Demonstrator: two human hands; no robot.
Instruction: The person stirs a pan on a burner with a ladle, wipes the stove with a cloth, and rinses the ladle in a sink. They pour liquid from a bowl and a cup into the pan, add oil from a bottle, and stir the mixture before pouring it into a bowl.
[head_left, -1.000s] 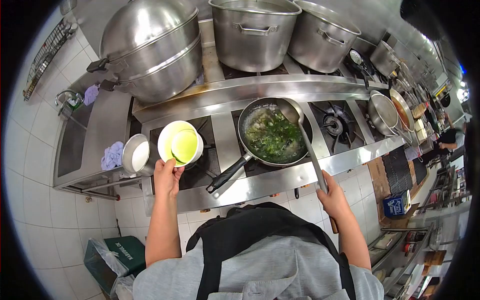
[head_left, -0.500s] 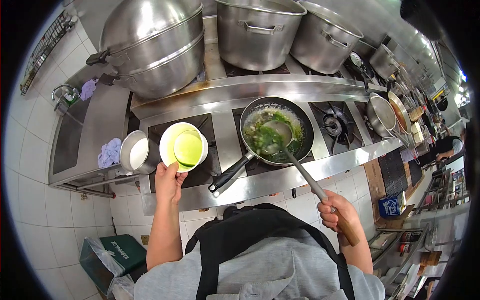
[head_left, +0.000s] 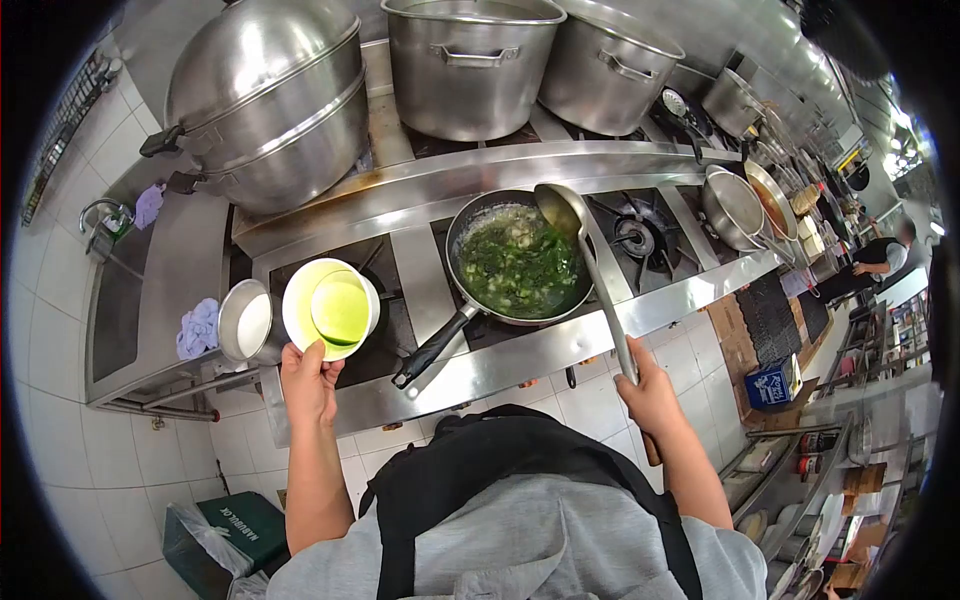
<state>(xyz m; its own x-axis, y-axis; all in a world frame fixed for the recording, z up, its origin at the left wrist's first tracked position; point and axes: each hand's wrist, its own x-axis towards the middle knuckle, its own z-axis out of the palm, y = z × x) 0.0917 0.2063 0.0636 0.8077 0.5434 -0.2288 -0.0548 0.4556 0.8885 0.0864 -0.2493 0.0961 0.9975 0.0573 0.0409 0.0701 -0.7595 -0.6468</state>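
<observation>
My left hand (head_left: 312, 388) pinches the near rim of a white bowl (head_left: 292, 300) with a lime-green round (head_left: 340, 308) inside it. The bowl is held over the left burner. In my right hand (head_left: 648, 392) is a long-handled metal ladle (head_left: 562, 208) with a wooden grip end, fingers wrapped round its handle. The ladle's head overlaps the far right rim of a black frying pan (head_left: 455, 240). Chopped leafy greens in bubbling liquid (head_left: 520, 262) fill the pan. Its black handle (head_left: 436, 347) points toward me, untouched.
Large steel pots (head_left: 470, 80) and a domed steel steamer (head_left: 270, 110) line the back of the stove. Left of the bowl stands a metal pot (head_left: 238, 335) with white contents. Another burner (head_left: 635, 238) and more pans (head_left: 735, 210) lie right. Another person (head_left: 880, 262) stands far right.
The ladle has risen out of the greens to the pan's far right rim, and my right hand has shifted up and left along with it. My left hand keeps hold of the bowl.
</observation>
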